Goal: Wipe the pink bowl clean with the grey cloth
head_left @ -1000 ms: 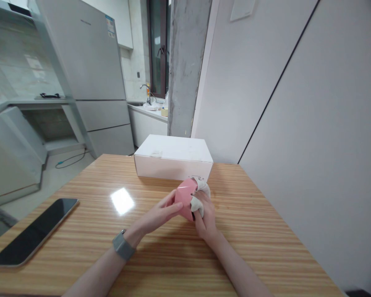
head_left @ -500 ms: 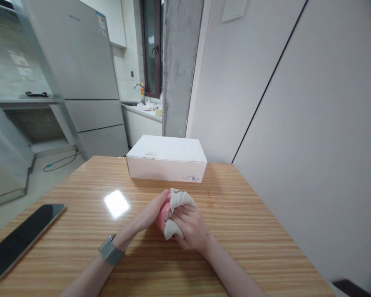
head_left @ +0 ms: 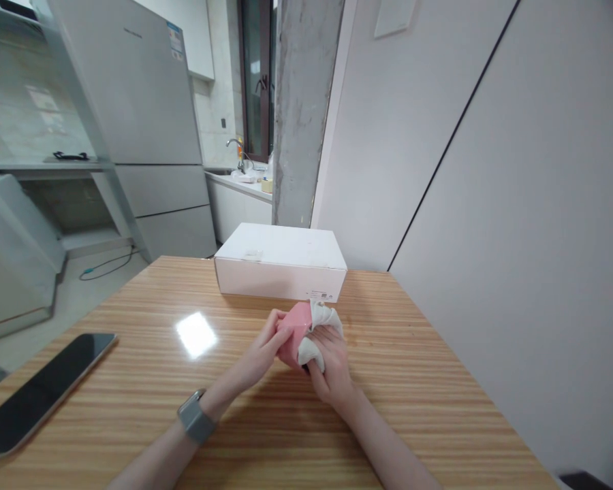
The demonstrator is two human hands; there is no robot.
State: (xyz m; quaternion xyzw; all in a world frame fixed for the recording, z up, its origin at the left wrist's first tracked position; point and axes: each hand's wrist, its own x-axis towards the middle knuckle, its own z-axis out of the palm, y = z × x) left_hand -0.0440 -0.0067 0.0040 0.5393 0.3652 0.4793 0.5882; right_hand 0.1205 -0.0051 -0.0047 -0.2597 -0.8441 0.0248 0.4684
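A glossy pink object (head_left: 295,325) with flat faces is held above the wooden table (head_left: 413,381), in front of the white box. My left hand (head_left: 265,348) is closed on its left side, thumb across the near face. My right hand (head_left: 333,364) is closed on a whitish cloth (head_left: 311,352) and presses it against the pink object's right side. The cloth bunches out above and below the right fingers. Cloth and hand cover the object's right part, so its exact kind cannot be made out.
A white cardboard box (head_left: 280,279) stands at the table's far edge. A black phone-like slab (head_left: 45,391) lies at the left. Beyond are a grey fridge (head_left: 148,102), a concrete column (head_left: 306,116), and a white wall (head_left: 531,224) along the right.
Both hands have moved slightly right and away from me with the pink object and cloth. More of the pink surface shows, and my left hand has shifted its hold on it.
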